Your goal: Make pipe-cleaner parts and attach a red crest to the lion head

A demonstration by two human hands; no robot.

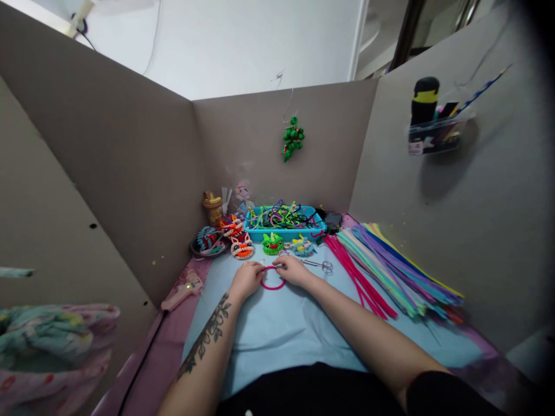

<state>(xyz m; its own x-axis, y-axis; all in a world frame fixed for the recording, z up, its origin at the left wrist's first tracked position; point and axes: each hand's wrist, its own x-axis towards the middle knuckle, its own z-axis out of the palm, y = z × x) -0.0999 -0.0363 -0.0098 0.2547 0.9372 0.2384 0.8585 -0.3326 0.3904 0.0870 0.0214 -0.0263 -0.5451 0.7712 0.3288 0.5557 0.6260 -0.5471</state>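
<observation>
A red pipe cleaner (273,288) is bent into a ring above the blue cloth in the middle of the table. My left hand (248,278) pinches the ring at its left side, fingers closed. At its upper right, my right hand (289,270) has its fingers closed on the same ring. Just beyond my hands sit an orange and white animal head (242,248), a green one (273,244) and a blue and yellow one (302,247), all of fuzzy stems. A pair of scissors (319,266) lies right of my right hand.
Behind stands a blue basket (284,235) of loose pipe cleaner pieces. Bundles of colored pipe cleaners (390,271) cover the right side. At left are a pink glue gun (184,293) with a black cord and a dark bowl (210,249). Grey panels (260,138) enclose the table.
</observation>
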